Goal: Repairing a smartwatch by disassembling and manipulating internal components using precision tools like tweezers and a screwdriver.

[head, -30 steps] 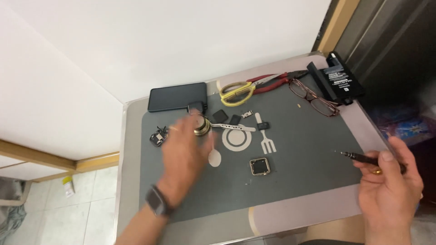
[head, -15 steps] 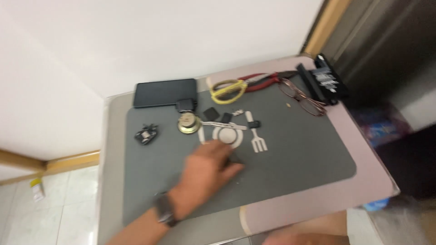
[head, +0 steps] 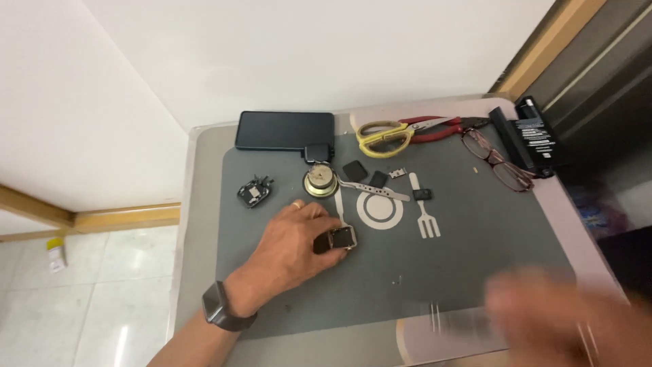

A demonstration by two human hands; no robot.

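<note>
Now left hand (head: 293, 246) pinches small square part (head: 342, 238).

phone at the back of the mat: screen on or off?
Off. The phone lies flat at the grey mat's far edge, its face uniformly dark.

A small table (head: 197, 177) with a pale top stands in a corner against a white wall, above a tiled floor (head: 81, 299). A dark grey placemat (head: 475, 231), printed with a white plate, fork and knife, covers most of the table. A black phone (head: 285, 130) lies face up at the far edge, half on the placemat. Beside the phone lie yellow-handled scissors (head: 384, 136) and red-handled pliers (head: 438, 127), touching each other. Glasses (head: 499, 160) and a flat black box (head: 533, 136) lie at the far right. On the placemat rest a round brass part (head: 320, 182), a small black mechanism (head: 253, 191), several small black squares (head: 354, 170) and a thin metal strip (head: 372, 189).
</note>
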